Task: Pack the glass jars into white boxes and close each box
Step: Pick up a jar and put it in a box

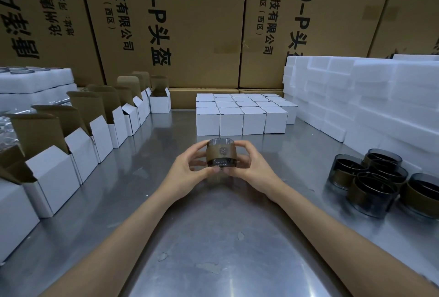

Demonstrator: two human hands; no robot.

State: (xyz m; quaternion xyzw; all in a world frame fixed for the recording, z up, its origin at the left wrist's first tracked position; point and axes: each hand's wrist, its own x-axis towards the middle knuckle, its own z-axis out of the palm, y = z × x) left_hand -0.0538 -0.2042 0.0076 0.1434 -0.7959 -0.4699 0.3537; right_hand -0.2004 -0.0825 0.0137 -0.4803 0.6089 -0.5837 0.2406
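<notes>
both forearms reach out over the steel table (213,237). the left hand (187,173) and right hand (251,166) grip one glass jar (221,153) between them, fingers curled around its sides and thumbs under its base, holding it above the table's middle. at the near right a cluster of dark jars (373,182) stands on the table. along the left runs a row of open white boxes (78,140) with brown flaps raised. beyond the held jar sits a block of closed white boxes (240,116). white foam blocks (356,97) stack on the right, cardboard cartons (190,23) behind.
</notes>
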